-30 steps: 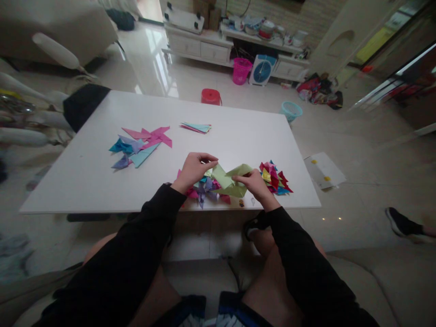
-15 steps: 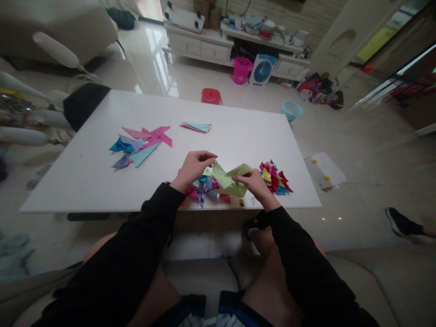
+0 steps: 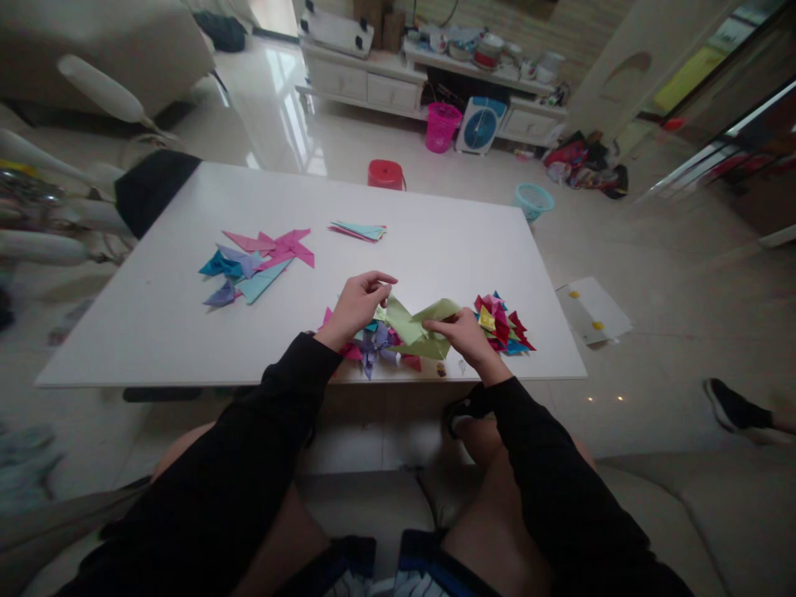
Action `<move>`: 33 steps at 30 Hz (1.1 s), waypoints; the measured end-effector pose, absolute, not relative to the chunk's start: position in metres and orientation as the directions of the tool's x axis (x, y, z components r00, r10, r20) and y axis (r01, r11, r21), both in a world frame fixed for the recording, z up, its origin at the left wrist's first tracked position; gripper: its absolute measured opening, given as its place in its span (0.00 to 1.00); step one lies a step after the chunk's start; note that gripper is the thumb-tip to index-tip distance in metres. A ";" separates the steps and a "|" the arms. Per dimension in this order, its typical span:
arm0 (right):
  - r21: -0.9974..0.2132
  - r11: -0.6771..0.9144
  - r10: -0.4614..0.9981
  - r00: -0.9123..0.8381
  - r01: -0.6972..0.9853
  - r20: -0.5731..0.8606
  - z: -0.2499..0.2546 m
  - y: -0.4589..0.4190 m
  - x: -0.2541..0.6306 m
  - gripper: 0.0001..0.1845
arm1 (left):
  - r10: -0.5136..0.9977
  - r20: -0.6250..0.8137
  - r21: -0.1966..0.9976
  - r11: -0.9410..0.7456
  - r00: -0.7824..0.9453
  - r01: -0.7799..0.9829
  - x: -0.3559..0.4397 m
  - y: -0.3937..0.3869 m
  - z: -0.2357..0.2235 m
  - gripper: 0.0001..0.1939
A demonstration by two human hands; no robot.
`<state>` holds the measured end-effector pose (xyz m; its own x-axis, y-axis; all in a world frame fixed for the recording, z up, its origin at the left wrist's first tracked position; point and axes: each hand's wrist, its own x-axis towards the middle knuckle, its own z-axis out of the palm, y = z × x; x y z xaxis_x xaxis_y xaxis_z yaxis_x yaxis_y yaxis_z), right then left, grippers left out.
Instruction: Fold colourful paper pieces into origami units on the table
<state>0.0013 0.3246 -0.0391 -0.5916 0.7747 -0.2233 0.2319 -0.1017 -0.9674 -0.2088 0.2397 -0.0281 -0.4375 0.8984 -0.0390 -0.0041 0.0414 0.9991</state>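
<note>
A light green folded paper (image 3: 411, 330) is held up above the near edge of the white table (image 3: 423, 261). My right hand (image 3: 463, 332) grips its right side, the thumb lying on top. At the paper's upper left corner, my left hand (image 3: 359, 305) pinches with the thumb and curled fingers while the index finger is stretched out above. Beneath the paper and my left hand lies a pile of folded purple, pink and teal papers (image 3: 371, 342), partly hidden. Just right of my right hand is another pile of red, yellow and blue folded papers (image 3: 497, 319).
On the table's left lie pink, blue and purple folded pieces (image 3: 274, 253); a thin stack of folded strips (image 3: 361, 231) is further back. Beyond the table stand a red bin (image 3: 385, 174), a pink basket (image 3: 443, 128) and a light blue basket (image 3: 533, 201). A dark chair back (image 3: 155, 191) touches the left corner.
My left hand has shifted slightly left, and its index finger has lifted a little from the paper's corner. The right hand and the green paper stay nearly still.
</note>
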 end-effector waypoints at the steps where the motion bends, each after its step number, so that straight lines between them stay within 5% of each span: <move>1: -0.967 -0.104 0.776 -0.590 0.231 -0.224 -0.040 0.325 0.001 0.15 | 0.896 -0.057 0.998 0.051 -0.441 -0.026 -0.209 0.240 -0.028 0.09; 7: -0.967 -0.124 0.789 -0.570 0.221 -0.231 -0.045 0.327 0.004 0.16 | 0.877 -0.180 0.983 0.143 -0.446 -0.114 -0.217 0.240 -0.025 0.11; 16: -0.965 -0.103 0.783 -0.578 0.243 -0.229 -0.044 0.328 0.005 0.15 | 0.939 -0.140 0.985 0.165 -0.315 0.054 -0.218 0.232 -0.018 0.09; 25: -0.968 -0.106 0.774 -0.592 0.229 -0.225 -0.040 0.325 0.003 0.16 | 0.935 -0.253 0.963 0.220 -0.247 -0.153 -0.212 0.235 -0.028 0.19; 33: -0.970 -0.112 0.771 -0.597 0.216 -0.221 -0.039 0.325 0.003 0.16 | 0.923 -0.300 0.924 0.219 -0.240 -0.314 -0.207 0.236 -0.030 0.13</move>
